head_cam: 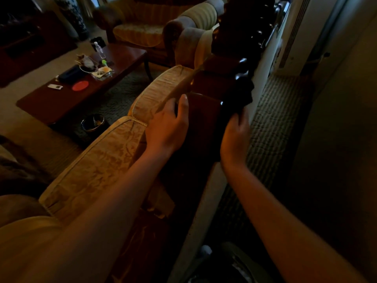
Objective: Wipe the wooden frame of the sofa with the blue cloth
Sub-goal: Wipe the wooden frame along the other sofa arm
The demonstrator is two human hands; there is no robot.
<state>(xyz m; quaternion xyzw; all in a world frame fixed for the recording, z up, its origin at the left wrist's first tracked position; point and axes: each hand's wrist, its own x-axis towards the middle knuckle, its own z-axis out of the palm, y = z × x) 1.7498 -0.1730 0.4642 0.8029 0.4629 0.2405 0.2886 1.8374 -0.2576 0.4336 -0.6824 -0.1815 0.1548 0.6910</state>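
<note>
The sofa's dark carved wooden frame (206, 111) runs along the top of the backrest, from the middle of the view toward the upper right. My left hand (167, 125) rests on the frame's left edge, where the wood meets the beige patterned cushions (98, 160), fingers relaxed. My right hand (236, 135) grips the blue cloth (241, 92), which looks almost black in the dim light and is bunched against the frame's right side. Most of the cloth's shape is lost in shadow.
A dark wooden coffee table (85, 82) with a water bottle (100, 50), a red coaster and small clutter stands at left. A bowl (92, 122) sits on the carpet. Another striped sofa (142, 27) is at the back. White wall and a striped rug lie right of the frame.
</note>
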